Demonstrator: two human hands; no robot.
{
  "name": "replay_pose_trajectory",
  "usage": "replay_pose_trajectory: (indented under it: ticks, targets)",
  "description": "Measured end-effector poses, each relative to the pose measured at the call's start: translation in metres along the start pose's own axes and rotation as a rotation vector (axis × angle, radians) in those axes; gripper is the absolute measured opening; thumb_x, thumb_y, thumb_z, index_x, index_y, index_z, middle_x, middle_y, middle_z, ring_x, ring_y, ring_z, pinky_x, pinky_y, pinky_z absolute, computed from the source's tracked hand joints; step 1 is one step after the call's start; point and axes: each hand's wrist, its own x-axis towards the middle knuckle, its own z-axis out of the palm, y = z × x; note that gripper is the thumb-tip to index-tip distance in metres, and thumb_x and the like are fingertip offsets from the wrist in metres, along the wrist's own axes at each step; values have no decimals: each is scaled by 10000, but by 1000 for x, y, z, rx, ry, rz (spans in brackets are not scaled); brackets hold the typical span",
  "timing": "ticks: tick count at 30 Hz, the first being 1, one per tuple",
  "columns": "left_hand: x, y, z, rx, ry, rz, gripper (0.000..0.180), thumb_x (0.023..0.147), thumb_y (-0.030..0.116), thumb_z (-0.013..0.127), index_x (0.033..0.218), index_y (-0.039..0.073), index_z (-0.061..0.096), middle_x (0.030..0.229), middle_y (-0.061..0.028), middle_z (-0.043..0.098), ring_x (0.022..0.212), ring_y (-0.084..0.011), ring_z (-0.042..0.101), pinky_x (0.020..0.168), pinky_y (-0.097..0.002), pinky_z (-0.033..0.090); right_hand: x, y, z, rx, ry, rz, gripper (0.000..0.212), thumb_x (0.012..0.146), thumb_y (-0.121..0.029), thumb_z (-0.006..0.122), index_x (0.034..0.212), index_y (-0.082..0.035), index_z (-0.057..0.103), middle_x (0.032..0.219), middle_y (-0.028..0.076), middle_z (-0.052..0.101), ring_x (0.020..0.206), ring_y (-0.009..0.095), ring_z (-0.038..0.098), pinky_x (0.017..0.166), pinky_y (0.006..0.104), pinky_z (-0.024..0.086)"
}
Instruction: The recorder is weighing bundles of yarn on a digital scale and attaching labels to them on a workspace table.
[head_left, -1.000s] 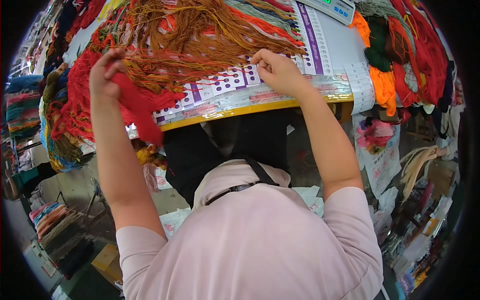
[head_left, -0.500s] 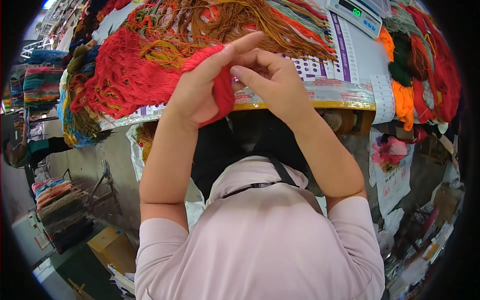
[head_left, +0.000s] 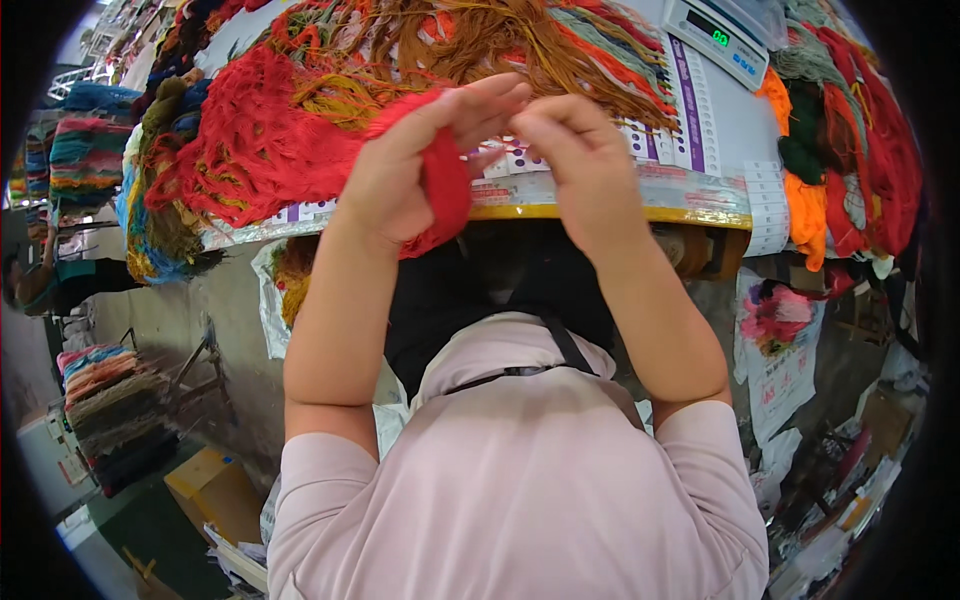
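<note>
A skein of red yarn (head_left: 449, 192) lies over my left hand (head_left: 398, 165) and hangs down beside the palm at the table's front edge. The hand supports the yarn with its fingers stretched toward the right. Just right of those fingertips, my right hand (head_left: 590, 165) is closed, thumb and forefinger pinched together. Any thread in that pinch is too fine to make out. From the left hand the red yarn runs back into a loose red heap (head_left: 265, 135) on the table.
Brown and golden yarn (head_left: 470, 45) spreads behind my hands over white cards with purple dots (head_left: 695, 110). A digital scale (head_left: 715, 40) stands at the back right. Orange, green and red hanks (head_left: 805, 210) hang at the right edge. Another person (head_left: 60, 285) is at far left.
My right hand has shifted right, away from the left palm, and its thumb and forefinger have come together. My left fingers have tilted a little to the right. The red skein stays on the left hand.
</note>
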Motion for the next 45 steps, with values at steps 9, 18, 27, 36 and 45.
replay_pose_trajectory:
  ticks: [9, 18, 27, 36, 45]
  targets:
    - [-16, 56, -81, -375, 191, 235, 241, 958, 112, 449, 1155, 0, 530, 790, -3, 505, 421, -40, 332, 576, -217, 443, -129, -218, -305, 597, 141, -566, 157, 892, 7, 417, 743, -27, 379, 608, 11, 367, 488, 87, 334, 464, 215, 281]
    - [66, -74, 4, 248, 214, -382, 347, 876, 157, 585, 1187, 4, 584, 1080, -57, 647, 505, -41, 359, 630, -252, 469, 22, -23, -132, -693, -73, 159, 125, 860, -107, 594, 942, -32, 652, 746, -16, 577, 640, 48, 503, 549, 202, 408]
    - [104, -112, 21, 436, 248, -361, 238, 864, 77, 565, 1062, -50, 600, 810, -72, 635, 506, -88, 459, 545, -253, 465, 50, 56, -158, -462, -89, 151, 182, 813, -15, 535, 995, -15, 524, 658, -16, 539, 610, 60, 484, 552, 227, 389]
    - [124, -131, 13, 459, 247, -309, 76, 897, 64, 518, 869, 15, 570, 755, -69, 622, 516, -88, 496, 493, -241, 432, 48, 44, -150, -506, -70, 212, 202, 827, -27, 541, 1027, -4, 529, 700, -11, 568, 633, 63, 495, 574, 228, 401]
    - [87, -54, -5, -315, 243, -321, 83, 859, 110, 564, 840, 35, 594, 757, -24, 597, 412, -39, 325, 443, -206, 336, 43, 27, -146, -493, -103, 285, 220, 850, -36, 528, 1069, -27, 524, 716, -29, 540, 624, 37, 475, 523, 187, 363]
